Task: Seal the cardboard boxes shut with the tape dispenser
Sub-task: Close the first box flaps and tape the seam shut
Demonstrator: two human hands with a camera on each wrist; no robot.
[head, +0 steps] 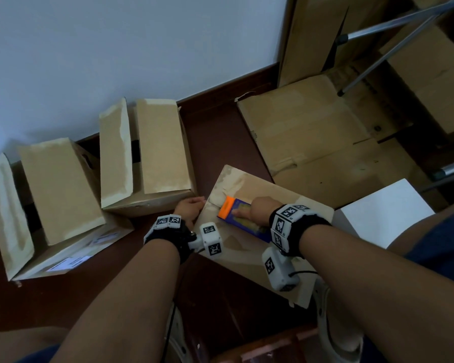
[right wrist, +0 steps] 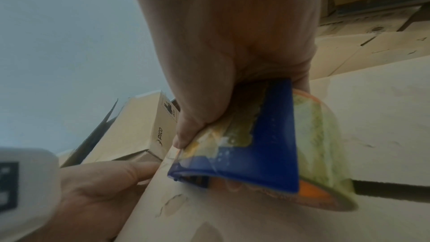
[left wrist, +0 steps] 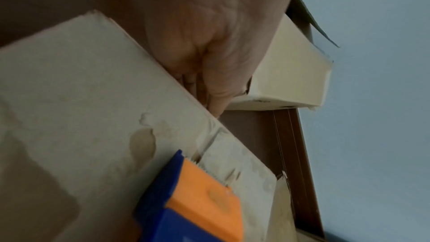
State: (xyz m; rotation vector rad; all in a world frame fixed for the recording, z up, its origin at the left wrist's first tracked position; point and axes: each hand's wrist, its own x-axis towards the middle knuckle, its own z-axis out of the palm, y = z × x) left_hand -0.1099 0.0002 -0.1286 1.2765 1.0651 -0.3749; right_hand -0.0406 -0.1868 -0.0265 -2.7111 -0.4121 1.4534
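A closed cardboard box [head: 249, 260] [left wrist: 69, 98] [right wrist: 372, 117] lies on the floor in front of me. The blue and orange tape dispenser [head: 233, 214] [left wrist: 197, 200] [right wrist: 274, 144] sits on its top near the far end. My right hand [head: 258, 209] [right wrist: 221, 34] grips it from above. The dispenser's orange end points toward the box's far edge. My left hand [head: 189, 208] [left wrist: 209, 34] [right wrist: 97, 181] rests against the box's left side with straight fingers. Two more boxes [head: 155, 153] [head: 50, 200] stand at the left with their top flaps raised.
Flattened cardboard [head: 325, 142] covers the floor at the right, and more boxes [head: 430, 74] are stacked behind it. Metal tripod legs [head: 391, 48] cross the upper right. A white block [head: 383, 213] stands beside my right arm. The pale wall [head: 116, 48] runs behind the boxes.
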